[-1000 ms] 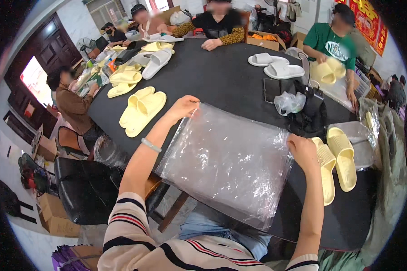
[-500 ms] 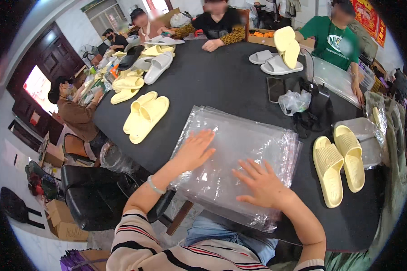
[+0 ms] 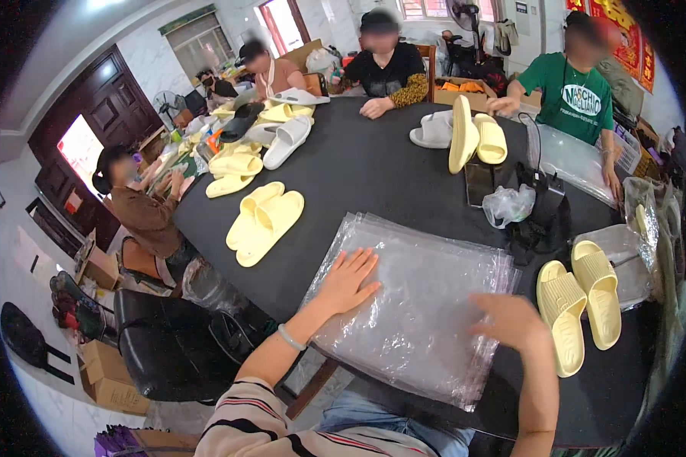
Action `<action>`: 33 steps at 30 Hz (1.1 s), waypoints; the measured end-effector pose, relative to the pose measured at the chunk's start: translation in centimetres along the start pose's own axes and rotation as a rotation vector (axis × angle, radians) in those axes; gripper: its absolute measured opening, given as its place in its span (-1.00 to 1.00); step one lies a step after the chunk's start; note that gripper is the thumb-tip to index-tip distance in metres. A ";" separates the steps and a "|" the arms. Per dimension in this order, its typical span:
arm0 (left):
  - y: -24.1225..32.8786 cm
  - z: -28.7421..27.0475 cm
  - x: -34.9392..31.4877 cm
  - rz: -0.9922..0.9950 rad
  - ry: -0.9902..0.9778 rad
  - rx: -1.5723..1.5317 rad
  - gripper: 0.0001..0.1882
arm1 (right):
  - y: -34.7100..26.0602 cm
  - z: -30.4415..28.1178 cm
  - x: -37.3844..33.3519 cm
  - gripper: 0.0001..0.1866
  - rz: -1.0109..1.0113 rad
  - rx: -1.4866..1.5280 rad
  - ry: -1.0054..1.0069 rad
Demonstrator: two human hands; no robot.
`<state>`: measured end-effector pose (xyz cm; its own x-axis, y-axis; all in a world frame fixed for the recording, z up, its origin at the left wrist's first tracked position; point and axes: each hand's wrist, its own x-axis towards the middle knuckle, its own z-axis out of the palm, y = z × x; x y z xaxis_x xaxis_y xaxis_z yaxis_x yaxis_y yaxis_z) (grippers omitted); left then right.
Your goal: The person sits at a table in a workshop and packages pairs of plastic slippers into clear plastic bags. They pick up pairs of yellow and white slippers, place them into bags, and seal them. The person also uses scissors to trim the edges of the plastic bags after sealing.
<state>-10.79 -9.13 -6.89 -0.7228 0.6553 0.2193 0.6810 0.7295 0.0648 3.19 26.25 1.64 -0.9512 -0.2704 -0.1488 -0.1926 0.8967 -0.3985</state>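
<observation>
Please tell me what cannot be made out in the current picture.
All in the head view:
Right hand: blurred, so whether its fingers touch the clear plastic stack is unclear.
Number of layers in the stack: see-through and overlapping.
Patch beneath the left hand: covered by it.
Grey slipper: partly hidden behind a yellow slipper.
Right arm: cut off by the lower edge.
</observation>
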 end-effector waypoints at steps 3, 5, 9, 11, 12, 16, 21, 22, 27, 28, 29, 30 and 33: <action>-0.4 0.0 -0.5 -0.010 0.006 -0.014 -0.32 | 2.0 -5.9 -3.3 -0.25 0.234 0.011 0.322; 0.1 -0.6 0.4 -0.004 0.000 -0.071 -0.34 | 8.0 -6.9 -6.8 -0.19 0.356 -0.067 0.505; 0.2 -0.4 1.3 0.041 0.006 -0.132 -0.34 | 16.1 -6.9 -13.5 -0.11 0.308 -0.047 0.446; 0.3 -0.6 1.3 0.020 -0.027 -0.127 -0.34 | 15.8 -6.9 -12.9 -0.06 0.294 -0.042 0.464; 0.0 -0.3 0.8 0.019 -0.025 -0.118 -0.35 | 14.1 -7.4 -12.2 -0.04 0.338 -0.090 0.453; 0.2 -0.3 0.6 0.017 -0.022 -0.138 -0.37 | 13.1 -7.1 -11.1 -0.05 0.592 -0.188 0.529; 0.1 -0.1 0.8 0.044 0.002 -0.140 -0.36 | 15.5 -5.3 -8.8 -0.29 0.466 -0.202 0.637; 0.1 -0.1 0.9 0.047 0.002 -0.147 -0.36 | 15.5 -5.5 -8.5 -0.33 0.414 -0.144 0.689; 0.6 -0.7 0.9 0.043 0.000 -0.154 -0.36 | 10.3 -8.8 -8.9 -0.43 0.280 0.129 1.062; 0.1 -0.4 0.5 0.026 -0.001 -0.138 -0.35 | 7.5 -10.1 -9.2 -0.45 0.328 0.289 1.036; 0.1 -0.3 0.4 0.021 -0.003 -0.139 -0.35 | 5.3 -10.5 -9.0 -0.47 0.260 0.349 1.066; 0.2 -0.3 0.5 0.016 -0.007 -0.136 -0.36 | 3.5 -10.5 -8.8 -0.49 0.192 0.414 1.096; 0.4 -0.4 0.7 0.018 -0.007 -0.124 -0.38 | 0.6 -9.0 -7.3 -0.52 -0.141 0.373 1.054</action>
<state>-11.00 -8.44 -6.31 -0.7108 0.6699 0.2143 0.7029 0.6880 0.1808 7.87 31.89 10.66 -0.6892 0.2280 0.6878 -0.3986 0.6733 -0.6227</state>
